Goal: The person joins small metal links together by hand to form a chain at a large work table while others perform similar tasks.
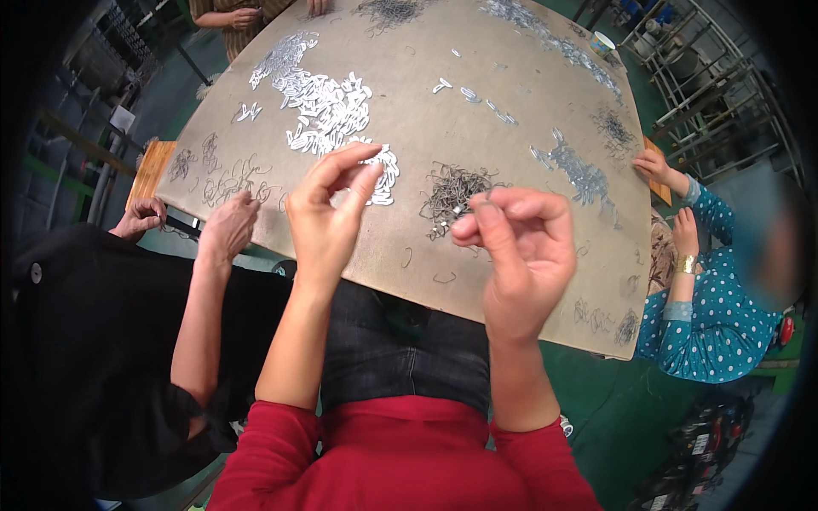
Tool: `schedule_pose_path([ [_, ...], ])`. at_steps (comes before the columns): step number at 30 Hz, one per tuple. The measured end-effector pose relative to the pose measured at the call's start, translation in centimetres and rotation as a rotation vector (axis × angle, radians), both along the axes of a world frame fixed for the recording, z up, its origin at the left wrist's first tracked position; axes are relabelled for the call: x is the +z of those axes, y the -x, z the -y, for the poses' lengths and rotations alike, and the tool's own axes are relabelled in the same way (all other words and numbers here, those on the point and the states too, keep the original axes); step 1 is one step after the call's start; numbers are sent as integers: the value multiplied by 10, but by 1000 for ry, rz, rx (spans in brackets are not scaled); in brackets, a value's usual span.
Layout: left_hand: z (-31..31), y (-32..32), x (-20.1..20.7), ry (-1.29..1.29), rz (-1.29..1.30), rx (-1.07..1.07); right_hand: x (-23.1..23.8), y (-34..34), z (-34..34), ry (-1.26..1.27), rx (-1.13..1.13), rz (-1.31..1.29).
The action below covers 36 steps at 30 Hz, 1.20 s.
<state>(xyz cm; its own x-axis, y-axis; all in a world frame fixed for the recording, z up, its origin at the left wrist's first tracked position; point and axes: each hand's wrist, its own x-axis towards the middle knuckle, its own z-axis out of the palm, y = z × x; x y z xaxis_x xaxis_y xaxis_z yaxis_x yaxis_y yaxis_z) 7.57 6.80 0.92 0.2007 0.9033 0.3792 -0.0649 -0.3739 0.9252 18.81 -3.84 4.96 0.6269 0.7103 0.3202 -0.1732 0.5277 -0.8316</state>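
Note:
My left hand point(328, 209) is raised over the table's near edge, its fingers curled and the thumb tip close to the index fingertip. Whatever that pinch holds is too small to make out. Just behind it lies a heap of flat white oval plastic pieces point(328, 111), which trails down beside my fingers. My right hand point(530, 247) hovers to the right with thumb and index finger pressed together; anything between them is hidden. Left of those fingertips sits a tangled pile of dark bent wire hooks point(452, 194) with a few small white bits among them.
Clear plastic pieces point(579, 170) lie in heaps on the large brown table point(503, 281). More wire hooks point(243, 183) are scattered near a co-worker's hand point(228, 226) at my left. Another person in a dotted teal top point(716, 328) sits at the right. A small tub point(601, 44) stands at the far right.

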Motion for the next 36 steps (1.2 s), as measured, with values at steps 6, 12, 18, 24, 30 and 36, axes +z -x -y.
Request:
schedule_pose_path([
  [6,-34,11,-95,-115,-705,16,12,-7,31,14,64,65],
  [12,-41,8,-120,-360,-885,-1,-9,0,67,79,190,58],
  [18,-41,9,-114,-448,-948,-95,-44,15,101,113,206,98],
  [24,-34,11,-112,-371,-953,-115,-81,31,117,103,180,168],
  [30,-6,19,-106,-63,-763,-152,-101,40,118,146,153,221],
  [36,88,35,-41,558,-379,-308,-118,50,112,197,48,151],
])
